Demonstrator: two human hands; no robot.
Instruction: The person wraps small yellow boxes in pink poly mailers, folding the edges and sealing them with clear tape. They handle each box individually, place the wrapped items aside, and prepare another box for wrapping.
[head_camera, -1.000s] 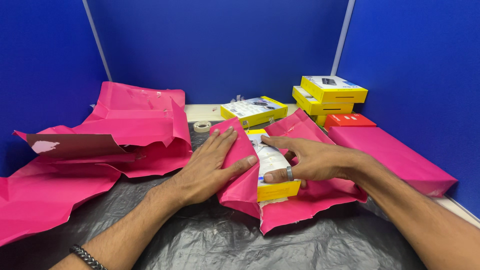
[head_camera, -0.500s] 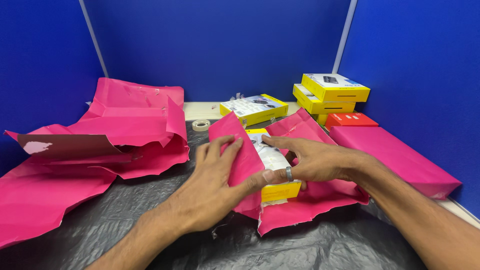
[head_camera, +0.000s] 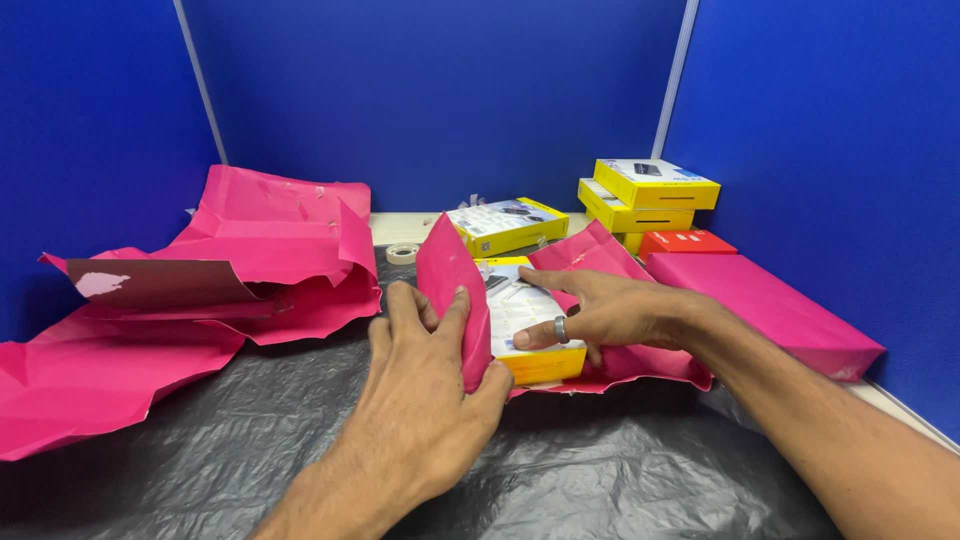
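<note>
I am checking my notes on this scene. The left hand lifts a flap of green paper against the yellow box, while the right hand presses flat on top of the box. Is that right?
Not quite: the paper is pink, not green. In the head view, the left hand lifts a flap of pink paper against the yellow box, while the right hand presses flat on top of the box.

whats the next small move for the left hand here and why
Probably fold the pink paper flap down over the yellow box. The left hand holds that flap upright at the box's edge, while the right hand lies flat on the uncovered box top.
</note>
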